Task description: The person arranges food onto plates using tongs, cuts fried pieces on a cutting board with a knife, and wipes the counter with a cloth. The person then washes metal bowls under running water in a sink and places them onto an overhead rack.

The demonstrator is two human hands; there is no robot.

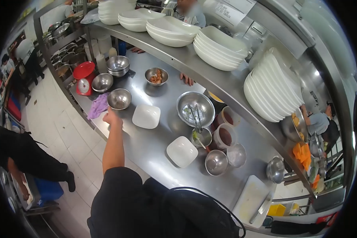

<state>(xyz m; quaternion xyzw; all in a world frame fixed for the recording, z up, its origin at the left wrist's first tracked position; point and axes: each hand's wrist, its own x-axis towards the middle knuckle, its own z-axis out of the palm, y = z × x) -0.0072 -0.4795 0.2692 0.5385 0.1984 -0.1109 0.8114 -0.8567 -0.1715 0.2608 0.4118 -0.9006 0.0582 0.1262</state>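
My left hand (113, 118) reaches out over the steel table and is closed at the near rim of a small metal bowl (119, 98). That bowl looks empty. A purple cloth (98, 106) lies just left of it, and a white square bowl (146, 116) stands to its right. Farther back is a metal bowl of reddish-brown food pieces (156, 76). A large metal bowl (195, 110) holds tongs (196, 116) and some green bits. Nearer me stands a second white bowl (182, 152). My right hand is not in view.
A red scale (84, 78) and stacked metal bowls (118, 66) stand at the left end. Overhead, a shelf (174, 59) bears white dishes. Sauce tubs (225, 136), a cutting board (250, 198) and a knife (261, 208) are rightward. Another person's hand (187, 79) rests across the table.
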